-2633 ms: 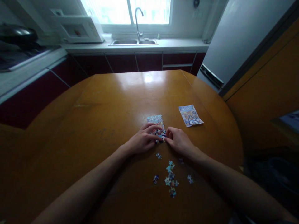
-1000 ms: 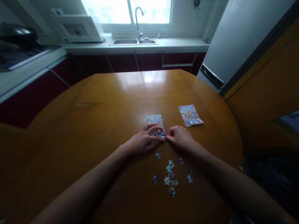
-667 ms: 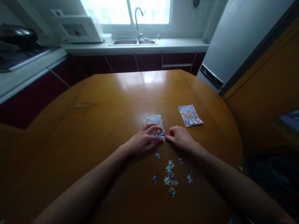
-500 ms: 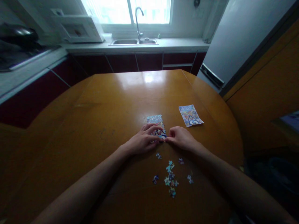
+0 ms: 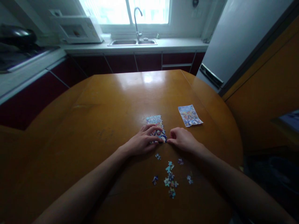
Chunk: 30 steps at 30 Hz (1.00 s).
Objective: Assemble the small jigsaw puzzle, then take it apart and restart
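Observation:
A partly assembled jigsaw puzzle lies on the wooden table, pale at the top and dark blue at its lower right corner. My left hand rests flat over its left and lower part, fingers spread, hiding much of the picture. Close by the lower right corner is my right hand, its fingers curled and thumb and forefinger drawn together. Whether a piece sits between those fingertips is too small to tell. Loose puzzle pieces lie in a cluster nearer to me, with a few single ones around, such as a dark blue piece.
A creased picture sheet with a similar design lies right of the puzzle. The large wooden table has a rounded edge. Beyond it are a counter with a sink, a faucet and a microwave. A fridge stands at right.
My right hand has shifted slightly right, off the puzzle's lower right corner, so more of that corner shows. My left hand stays on the puzzle.

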Each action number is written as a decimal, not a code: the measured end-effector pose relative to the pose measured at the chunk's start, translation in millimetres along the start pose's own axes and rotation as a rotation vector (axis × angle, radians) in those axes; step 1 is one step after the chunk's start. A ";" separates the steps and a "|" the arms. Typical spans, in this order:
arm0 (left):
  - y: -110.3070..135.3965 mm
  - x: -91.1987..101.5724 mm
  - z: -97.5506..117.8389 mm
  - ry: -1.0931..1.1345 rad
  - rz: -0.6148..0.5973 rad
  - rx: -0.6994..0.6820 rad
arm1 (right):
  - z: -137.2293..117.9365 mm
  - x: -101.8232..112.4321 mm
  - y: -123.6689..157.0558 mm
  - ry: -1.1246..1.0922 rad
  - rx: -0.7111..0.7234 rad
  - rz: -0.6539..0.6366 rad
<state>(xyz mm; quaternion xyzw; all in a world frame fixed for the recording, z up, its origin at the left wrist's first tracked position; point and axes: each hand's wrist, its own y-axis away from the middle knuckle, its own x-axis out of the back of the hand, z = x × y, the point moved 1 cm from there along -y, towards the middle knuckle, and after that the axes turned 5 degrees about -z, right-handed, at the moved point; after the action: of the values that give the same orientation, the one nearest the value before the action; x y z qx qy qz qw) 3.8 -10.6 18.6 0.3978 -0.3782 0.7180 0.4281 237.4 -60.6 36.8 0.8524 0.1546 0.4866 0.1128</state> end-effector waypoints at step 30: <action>-1.3 7.0 5.7 0.068 0.026 0.054 | -36.9 -14.9 59.0 0.413 0.694 -0.308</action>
<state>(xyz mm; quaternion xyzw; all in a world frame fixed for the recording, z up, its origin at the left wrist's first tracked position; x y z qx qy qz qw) 4.2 -13.0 27.4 0.3795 -0.3492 0.7466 0.4203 207.5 -119.3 63.7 0.6914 0.4537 0.5438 -0.1425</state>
